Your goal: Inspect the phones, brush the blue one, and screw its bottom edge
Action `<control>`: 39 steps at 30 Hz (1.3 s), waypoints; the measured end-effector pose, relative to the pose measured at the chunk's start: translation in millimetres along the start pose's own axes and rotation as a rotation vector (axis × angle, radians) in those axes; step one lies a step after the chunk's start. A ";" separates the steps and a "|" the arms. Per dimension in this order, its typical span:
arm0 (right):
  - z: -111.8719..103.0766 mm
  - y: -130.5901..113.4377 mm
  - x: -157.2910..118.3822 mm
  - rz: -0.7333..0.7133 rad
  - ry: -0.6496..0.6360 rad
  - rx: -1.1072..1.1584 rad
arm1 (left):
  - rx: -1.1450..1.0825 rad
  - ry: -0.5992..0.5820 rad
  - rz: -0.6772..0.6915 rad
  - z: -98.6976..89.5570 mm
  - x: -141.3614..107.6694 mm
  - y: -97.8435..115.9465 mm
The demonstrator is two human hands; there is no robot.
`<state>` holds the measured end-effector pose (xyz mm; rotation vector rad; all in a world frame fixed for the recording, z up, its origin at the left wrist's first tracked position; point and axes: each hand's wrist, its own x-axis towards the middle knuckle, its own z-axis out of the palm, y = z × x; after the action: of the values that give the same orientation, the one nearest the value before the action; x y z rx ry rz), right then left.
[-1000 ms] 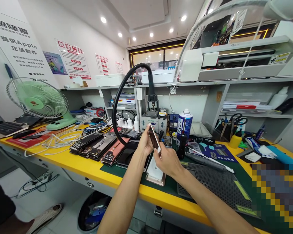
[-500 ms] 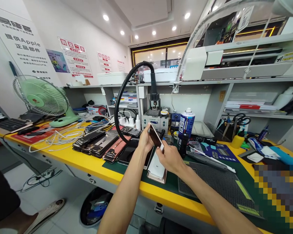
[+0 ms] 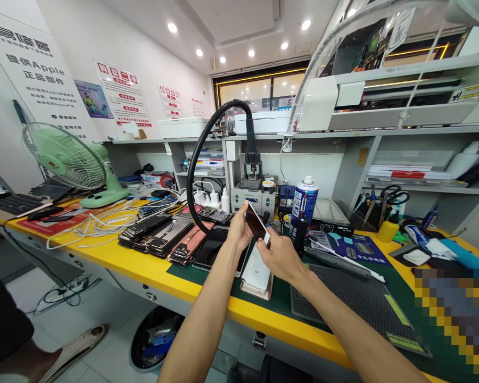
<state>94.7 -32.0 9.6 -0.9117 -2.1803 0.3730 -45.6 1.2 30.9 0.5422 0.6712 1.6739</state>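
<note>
A white-edged smartphone [image 3: 257, 223] with a dark screen is held tilted above the bench between my two hands. My left hand [image 3: 239, 227] grips its left side and upper end, fingers closed. At its lower right end, my right hand [image 3: 281, 255] is closed on the phone, with the thumb along the near edge. Just below the hands, a white phone [image 3: 257, 274] lies back up on top of a pinkish-gold one [image 3: 268, 291]. Left of these, a black-screened tablet [image 3: 211, 254] lies partly behind my left forearm.
Stacks of phone screens [image 3: 170, 236] lie left of the hands. A hot-air station [image 3: 242, 194] with a looping black hose stands behind. A blue spray can [image 3: 304, 205] and a dark perforated mat [image 3: 343, 298] are to the right. A green fan [image 3: 69, 159] stands far left.
The phone and both hands have shifted very slightly to the right. The fan head at the left has turned. Both hands keep their grip.
</note>
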 end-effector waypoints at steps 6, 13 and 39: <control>-6.4 5.6 4.6 0.052 0.053 0.028 | 0.117 -0.067 0.072 1.5 -2.5 -8.2; -11.9 17.5 10.0 0.096 0.166 0.003 | 0.294 -0.058 0.122 1.0 -4.8 -21.7; -18.1 18.9 9.4 0.072 0.075 0.080 | 0.792 -0.286 0.292 -4.2 -16.5 -11.4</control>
<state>112.7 -12.3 17.4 -0.9468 -2.0535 0.4506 -37.0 -14.0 20.1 1.4690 1.0754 1.5039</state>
